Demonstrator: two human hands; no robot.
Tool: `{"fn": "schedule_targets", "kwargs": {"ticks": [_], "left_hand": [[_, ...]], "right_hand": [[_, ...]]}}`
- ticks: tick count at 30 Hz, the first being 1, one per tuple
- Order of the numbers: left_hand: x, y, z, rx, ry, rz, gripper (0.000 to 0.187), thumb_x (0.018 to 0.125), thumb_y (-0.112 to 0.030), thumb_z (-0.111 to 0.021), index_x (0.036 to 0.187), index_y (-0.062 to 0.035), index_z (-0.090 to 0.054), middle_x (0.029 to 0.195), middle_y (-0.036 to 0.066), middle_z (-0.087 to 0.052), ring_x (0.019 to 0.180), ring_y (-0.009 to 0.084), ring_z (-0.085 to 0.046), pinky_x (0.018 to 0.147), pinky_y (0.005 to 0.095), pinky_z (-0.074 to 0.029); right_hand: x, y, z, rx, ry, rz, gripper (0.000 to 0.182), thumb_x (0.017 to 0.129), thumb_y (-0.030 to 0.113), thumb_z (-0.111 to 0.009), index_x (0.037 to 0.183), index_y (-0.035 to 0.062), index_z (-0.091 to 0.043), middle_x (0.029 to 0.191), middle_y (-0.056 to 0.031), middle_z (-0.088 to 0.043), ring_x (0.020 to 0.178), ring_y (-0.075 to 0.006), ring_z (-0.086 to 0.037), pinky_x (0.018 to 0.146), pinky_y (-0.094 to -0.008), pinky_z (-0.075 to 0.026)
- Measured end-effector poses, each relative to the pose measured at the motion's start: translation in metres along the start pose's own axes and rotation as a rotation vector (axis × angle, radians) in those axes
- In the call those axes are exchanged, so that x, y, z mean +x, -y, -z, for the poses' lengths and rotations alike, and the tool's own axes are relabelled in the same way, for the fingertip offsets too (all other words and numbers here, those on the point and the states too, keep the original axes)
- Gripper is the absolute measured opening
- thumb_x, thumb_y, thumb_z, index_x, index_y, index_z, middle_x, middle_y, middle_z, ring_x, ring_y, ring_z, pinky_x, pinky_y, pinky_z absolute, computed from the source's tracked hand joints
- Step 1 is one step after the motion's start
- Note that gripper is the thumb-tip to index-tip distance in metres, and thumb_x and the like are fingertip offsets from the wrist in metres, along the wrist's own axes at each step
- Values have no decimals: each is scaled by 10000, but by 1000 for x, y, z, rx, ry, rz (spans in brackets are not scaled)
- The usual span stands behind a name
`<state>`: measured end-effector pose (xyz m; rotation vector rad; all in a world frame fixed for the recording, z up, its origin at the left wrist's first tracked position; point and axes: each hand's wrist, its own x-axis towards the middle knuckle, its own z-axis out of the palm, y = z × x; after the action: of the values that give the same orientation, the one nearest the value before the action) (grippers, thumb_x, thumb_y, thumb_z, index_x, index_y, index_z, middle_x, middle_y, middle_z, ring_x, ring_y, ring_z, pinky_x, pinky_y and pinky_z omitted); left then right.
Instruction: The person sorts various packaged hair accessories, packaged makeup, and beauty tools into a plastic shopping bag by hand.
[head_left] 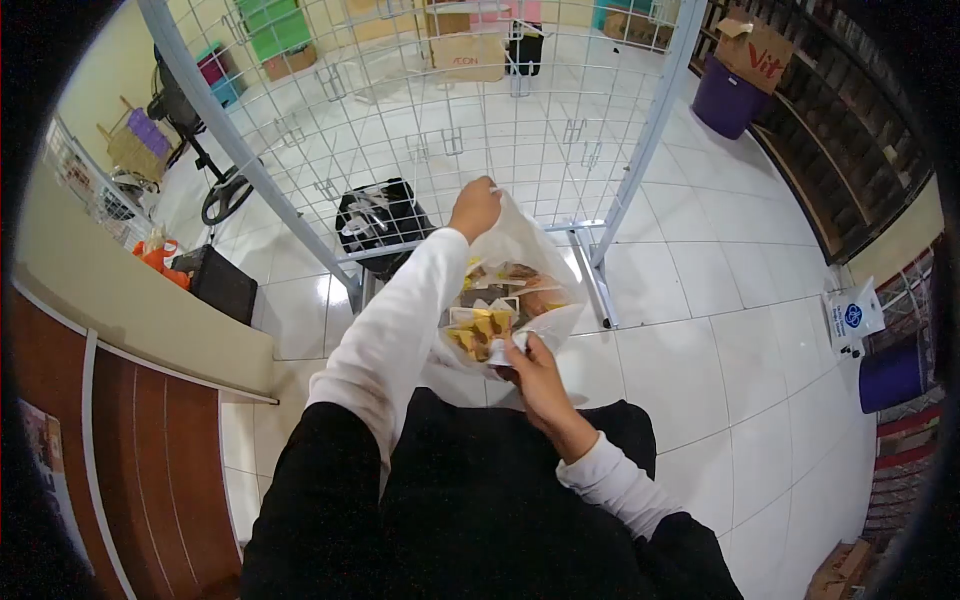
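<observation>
A translucent plastic bag (545,262) hangs open in front of me, close to the wire grid. My left hand (474,210) is closed on its upper edge beside the grid wires. Inside lie several packets in yellow, brown and dark colours, partly blurred by the plastic. At the near side of the bag, my right hand (540,382) pinches a yellow packet (478,334) with brown pictures on it, thumb on top. A small white patch shows by that thumb; I cannot make out what it is.
The white wire grid rack (600,228) stands ahead on metal feet. Behind its lower left is a black bag (375,222). A black box (220,285) and brown cabinet (150,450) are left; purple bins (728,100) and a white package (853,316) are right.
</observation>
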<state>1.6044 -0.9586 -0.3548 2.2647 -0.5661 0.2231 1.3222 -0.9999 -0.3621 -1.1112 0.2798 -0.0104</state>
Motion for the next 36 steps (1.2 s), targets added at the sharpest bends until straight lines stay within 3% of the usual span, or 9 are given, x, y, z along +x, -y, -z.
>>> {"fn": "schedule_targets", "kwargs": {"ticks": [4, 6, 12, 15, 22, 28, 32, 33, 36], "left_hand": [[21, -9, 0, 39, 80, -2, 234, 825, -212, -571, 982, -42, -608, 998, 196, -613, 976, 364, -567, 812, 445, -454], [22, -9, 1, 83, 110, -15, 229, 814, -181, -581, 995, -43, -608, 995, 192, -612, 996, 359, -560, 830, 435, -451], [-13, -3, 6, -34, -64, -327, 316, 751, -66, -631, 1062, -41, -582, 1070, 158, -581, 1041, 337, -533, 902, 384, -426], [-45, -19, 39, 7, 34, -379, 334, 762, -86, -634, 1085, -47, -559, 1103, 148, -554, 1067, 328, -516, 911, 374, -417], [-151, -15, 104, -162, -118, -190, 306, 749, -43, -632, 1046, -37, -562, 1084, 140, -546, 1030, 318, -528, 899, 367, -418], [-220, 12, 129, -113, -152, -22, 330, 746, -25, -636, 1067, -38, -562, 1142, 153, -522, 1101, 328, -491, 952, 366, -379], [-208, 18, 132, -117, -108, -110, 276, 758, -62, -640, 1029, -47, -590, 1176, 136, -520, 1104, 319, -489, 958, 382, -372], [-199, 17, 129, -105, -78, -170, 256, 763, -75, -641, 1014, -50, -599, 1188, 132, -518, 1104, 316, -488, 959, 385, -371], [-156, 18, 100, -21, 20, -256, 247, 796, -125, -617, 1038, -73, -620, 1270, 102, -494, 1146, 298, -457, 988, 416, -335]], "right_hand": [[7, -1, -16, 37, 27, 14, 200, 945, 147, -484, 1048, -24, -482, 968, -112, -599, 840, -159, -597, 807, -303, -507], [21, -8, -12, 0, 39, 13, 207, 948, 179, -487, 1094, 33, -489, 988, -66, -590, 844, -116, -575, 734, -247, -460], [49, -1, 6, -100, 11, -24, 220, 937, 228, -511, 1089, 70, -519, 997, -59, -641, 903, -115, -587, 755, -231, -416], [47, 0, 14, -132, -20, -95, 257, 902, 269, -568, 1071, 83, -513, 987, -52, -634, 930, -124, -579, 796, -263, -421], [18, -4, 42, -317, 32, -176, 397, 790, 297, -722, 982, 41, -486, 862, -37, -546, 826, -118, -533, 702, -265, -440], [30, 29, 53, -784, -30, 307, 266, 758, 95, -710, 946, 63, -524, 895, -30, -561, 840, -134, -566, 735, -294, -457], [64, 72, 16, -1146, -19, 855, 167, 719, -25, -625, 865, 39, -578, 916, -91, -591, 951, -263, -553, 842, -335, -430], [81, 76, 13, -1154, 72, 889, 163, 741, -9, -577, 894, 39, -610, 946, -115, -598, 1020, -300, -519, 900, -349, -399], [154, 67, 7, -1509, 136, 658, 239, 733, 9, -570, 963, 62, -612, 995, -137, -602, 962, -337, -534, 848, -389, -444]]}}
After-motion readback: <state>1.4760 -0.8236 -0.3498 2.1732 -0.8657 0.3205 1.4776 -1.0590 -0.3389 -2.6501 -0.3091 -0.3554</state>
